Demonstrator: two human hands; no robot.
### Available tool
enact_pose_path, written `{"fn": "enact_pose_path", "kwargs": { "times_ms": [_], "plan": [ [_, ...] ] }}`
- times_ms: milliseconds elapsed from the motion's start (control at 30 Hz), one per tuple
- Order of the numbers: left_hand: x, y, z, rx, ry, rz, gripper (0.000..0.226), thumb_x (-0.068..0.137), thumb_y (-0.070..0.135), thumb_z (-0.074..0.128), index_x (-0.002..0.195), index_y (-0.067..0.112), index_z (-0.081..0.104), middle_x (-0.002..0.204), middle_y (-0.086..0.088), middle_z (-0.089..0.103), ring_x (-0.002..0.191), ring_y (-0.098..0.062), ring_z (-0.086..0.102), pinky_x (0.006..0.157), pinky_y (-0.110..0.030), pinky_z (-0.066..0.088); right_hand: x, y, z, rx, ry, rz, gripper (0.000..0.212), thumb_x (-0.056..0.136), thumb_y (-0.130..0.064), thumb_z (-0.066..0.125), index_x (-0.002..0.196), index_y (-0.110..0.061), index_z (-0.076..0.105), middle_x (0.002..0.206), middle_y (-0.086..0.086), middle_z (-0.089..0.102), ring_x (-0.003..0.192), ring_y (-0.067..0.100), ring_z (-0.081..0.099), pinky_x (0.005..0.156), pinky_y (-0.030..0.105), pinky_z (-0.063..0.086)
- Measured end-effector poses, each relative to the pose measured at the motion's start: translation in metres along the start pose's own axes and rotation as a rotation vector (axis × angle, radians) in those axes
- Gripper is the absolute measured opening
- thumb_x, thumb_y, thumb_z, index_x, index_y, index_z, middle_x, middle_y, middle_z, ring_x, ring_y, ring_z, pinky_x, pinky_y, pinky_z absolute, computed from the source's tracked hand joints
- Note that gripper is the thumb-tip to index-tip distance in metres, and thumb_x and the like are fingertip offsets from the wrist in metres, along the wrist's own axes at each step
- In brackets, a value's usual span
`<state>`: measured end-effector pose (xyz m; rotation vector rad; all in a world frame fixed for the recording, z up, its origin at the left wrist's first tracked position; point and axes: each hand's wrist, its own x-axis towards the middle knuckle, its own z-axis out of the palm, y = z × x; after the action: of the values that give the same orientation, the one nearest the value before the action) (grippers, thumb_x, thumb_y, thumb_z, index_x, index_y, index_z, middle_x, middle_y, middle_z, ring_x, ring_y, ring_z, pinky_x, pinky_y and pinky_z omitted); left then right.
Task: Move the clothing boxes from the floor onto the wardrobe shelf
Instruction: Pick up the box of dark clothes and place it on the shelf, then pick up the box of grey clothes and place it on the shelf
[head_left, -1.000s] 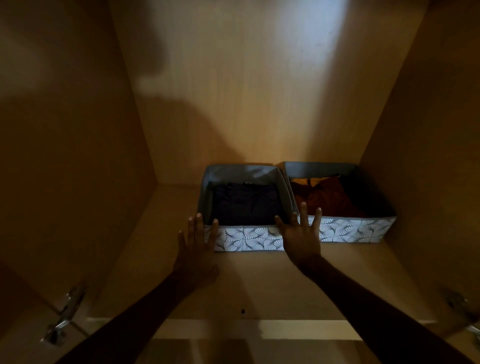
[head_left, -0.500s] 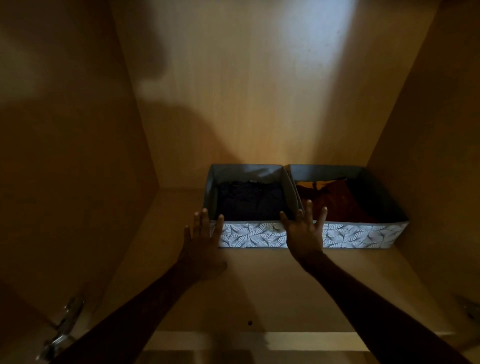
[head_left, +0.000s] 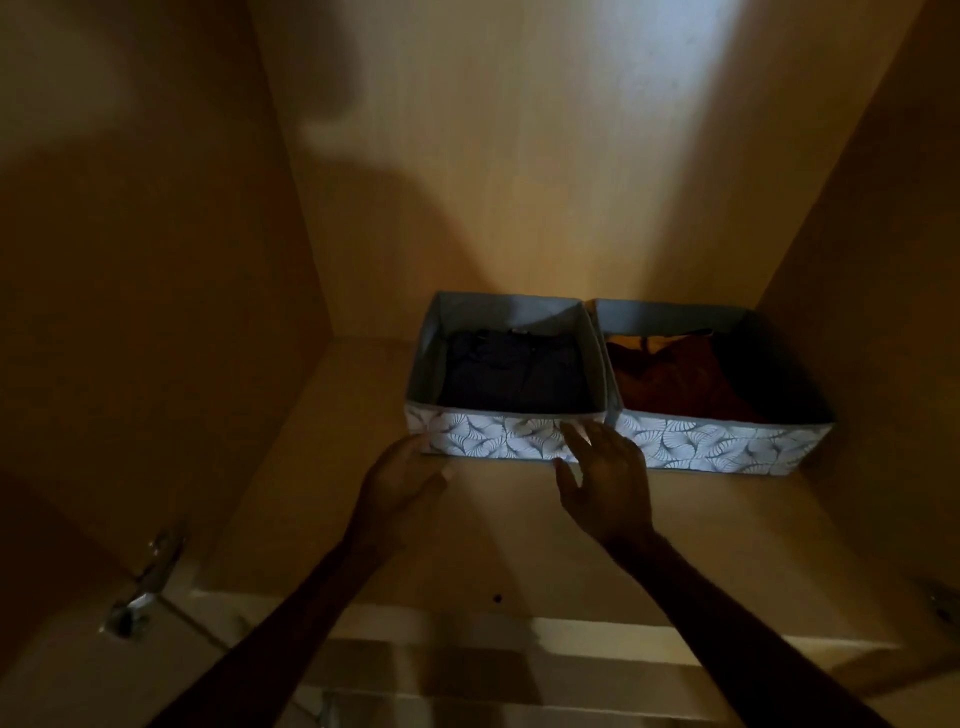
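Two open fabric boxes with a white leaf pattern stand side by side at the back of the wooden wardrobe shelf (head_left: 322, 499). The left box (head_left: 493, 439) holds dark folded clothing. The right box (head_left: 711, 447) holds rust-orange clothing and sits against the right wall. My left hand (head_left: 400, 480) is just in front of the left box's front left corner, fingers loose and empty. My right hand (head_left: 605, 480) hovers at that box's front right corner with fingers spread, holding nothing.
The wardrobe's left side wall (head_left: 156, 312), back panel (head_left: 519, 182) and right side wall (head_left: 883, 338) enclose the shelf. A metal door hinge (head_left: 143, 587) sits at the lower left, another hinge (head_left: 943, 605) at the lower right edge. The shelf's front edge (head_left: 519, 623) runs below my forearms.
Both hands were pressed flat against the left box's front as it slid back; they have now come off it and drawn slightly toward me, fingers relaxing.
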<state>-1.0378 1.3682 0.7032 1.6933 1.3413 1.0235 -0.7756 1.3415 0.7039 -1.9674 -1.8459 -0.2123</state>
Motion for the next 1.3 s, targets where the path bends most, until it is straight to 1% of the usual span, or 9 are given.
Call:
{"fn": "enact_pose_path", "kwargs": {
  "times_ms": [167,400,567,667,833,967,1100,1200,1300],
  "plan": [
    [-0.062,-0.010,0.009,-0.231,0.115,-0.209,0.036,0.088,0.019,0.069,0.124,0.014,0.062,0.117,0.007,0.066,0.105,-0.005,0.064,0.076,-0.012,0.049,-0.040,-0.015,0.001,0.353,-0.130,-0.015,0.050,0.089,-0.038,0.059,0.136,-0.023,0.051,0.133,0.001,0.060,0.120,0.020,0.055,0.099,0.036,0.047],
    [-0.164,-0.013,0.024,-0.205,0.378,-0.360,0.025,0.089,0.010,0.068,0.114,0.015,0.066,0.107,0.011,0.068,0.092,0.007,0.064,0.075,-0.010,0.049,-0.087,-0.036,0.003,0.702,-0.455,-0.208,0.048,0.089,-0.041,0.054,0.131,-0.019,0.058,0.123,-0.001,0.066,0.107,0.007,0.063,0.092,0.030,0.053],
    [-0.270,-0.011,0.038,-0.203,0.600,-0.511,0.026,0.091,0.010,0.065,0.117,0.015,0.064,0.109,0.007,0.068,0.096,0.001,0.063,0.079,-0.013,0.050,-0.136,-0.057,0.001,0.824,-0.725,-0.341,0.037,0.091,-0.025,0.058,0.128,-0.022,0.060,0.117,-0.015,0.065,0.100,-0.011,0.058,0.083,0.010,0.048],
    [-0.349,-0.003,0.049,-0.199,0.771,-0.629,0.024,0.092,0.009,0.064,0.116,0.013,0.065,0.108,0.007,0.067,0.096,0.002,0.061,0.071,-0.004,0.046,-0.177,-0.073,-0.003,0.815,-0.891,-0.478,0.040,0.091,-0.032,0.057,0.129,-0.024,0.059,0.118,-0.011,0.067,0.103,-0.003,0.061,0.088,0.022,0.053],
    [-0.461,0.006,0.066,-0.164,1.018,-0.756,0.024,0.091,0.014,0.066,0.114,0.015,0.068,0.109,0.008,0.071,0.094,0.005,0.065,0.078,-0.010,0.046,-0.242,-0.111,-0.007,0.761,-1.062,-0.684,0.044,0.087,-0.037,0.056,0.129,-0.026,0.058,0.108,-0.011,0.070,0.094,0.000,0.064,0.084,0.031,0.057],
    [-0.538,0.023,0.085,-0.193,1.208,-0.826,0.022,0.091,0.015,0.066,0.112,0.018,0.068,0.106,0.009,0.071,0.092,0.006,0.065,0.078,-0.010,0.047,-0.300,-0.144,-0.023,0.713,-1.154,-0.894,0.041,0.090,-0.032,0.057,0.130,-0.024,0.058,0.108,-0.010,0.069,0.093,0.001,0.063,0.081,0.025,0.055],
    [-0.619,0.042,0.109,-0.238,1.394,-0.857,0.022,0.086,0.019,0.068,0.108,0.021,0.066,0.105,0.004,0.072,0.095,-0.007,0.068,0.087,-0.028,0.052,-0.372,-0.172,-0.047,0.690,-1.267,-1.076,0.041,0.089,-0.028,0.058,0.129,-0.021,0.059,0.105,-0.008,0.069,0.089,0.002,0.063,0.080,0.022,0.052],
    [-0.682,0.066,0.134,-0.245,1.531,-0.900,0.035,0.080,0.032,0.064,0.112,0.018,0.067,0.107,0.002,0.072,0.099,-0.011,0.068,0.088,-0.029,0.053,-0.434,-0.182,-0.069,0.680,-1.335,-1.195,0.040,0.088,-0.026,0.060,0.127,-0.020,0.061,0.099,-0.011,0.068,0.088,0.001,0.063,0.084,0.025,0.053],
    [-0.741,0.086,0.165,-0.199,1.613,-0.957,0.034,0.085,0.028,0.066,0.116,0.014,0.068,0.108,0.002,0.073,0.100,-0.009,0.068,0.087,-0.029,0.055,-0.495,-0.185,-0.092,0.677,-1.382,-1.302,0.039,0.087,-0.023,0.061,0.126,-0.019,0.062,0.101,-0.008,0.070,0.088,0.004,0.064,0.087,0.025,0.052]
  ]
}}
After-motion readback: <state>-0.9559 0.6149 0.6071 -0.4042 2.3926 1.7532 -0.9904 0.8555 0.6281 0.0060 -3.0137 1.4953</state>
